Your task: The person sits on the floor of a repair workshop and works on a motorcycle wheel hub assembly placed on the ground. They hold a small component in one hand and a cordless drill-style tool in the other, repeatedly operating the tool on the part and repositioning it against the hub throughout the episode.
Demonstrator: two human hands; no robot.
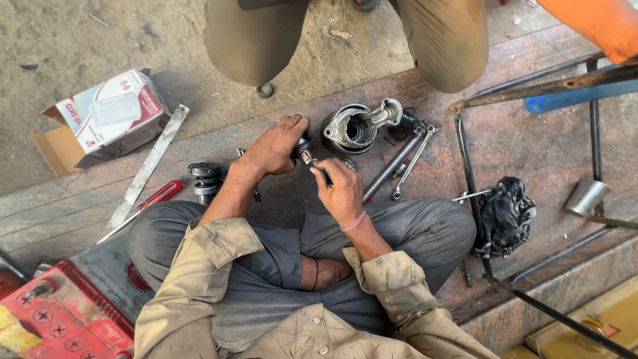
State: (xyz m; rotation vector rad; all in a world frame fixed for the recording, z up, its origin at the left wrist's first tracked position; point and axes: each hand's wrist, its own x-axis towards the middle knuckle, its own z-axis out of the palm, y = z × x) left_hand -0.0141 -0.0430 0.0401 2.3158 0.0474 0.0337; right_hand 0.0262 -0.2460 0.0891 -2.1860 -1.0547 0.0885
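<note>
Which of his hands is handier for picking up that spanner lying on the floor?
Probably the right hand: the spanner lies just beside it, while the left hand grips the small metal part.

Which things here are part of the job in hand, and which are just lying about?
In hand:
left hand gripping small motor part
right hand working a thin tool on it
metal housing close by

Lying about:
cardboard box
red-handled screwdriver
spanner
black rag
red battery
</note>
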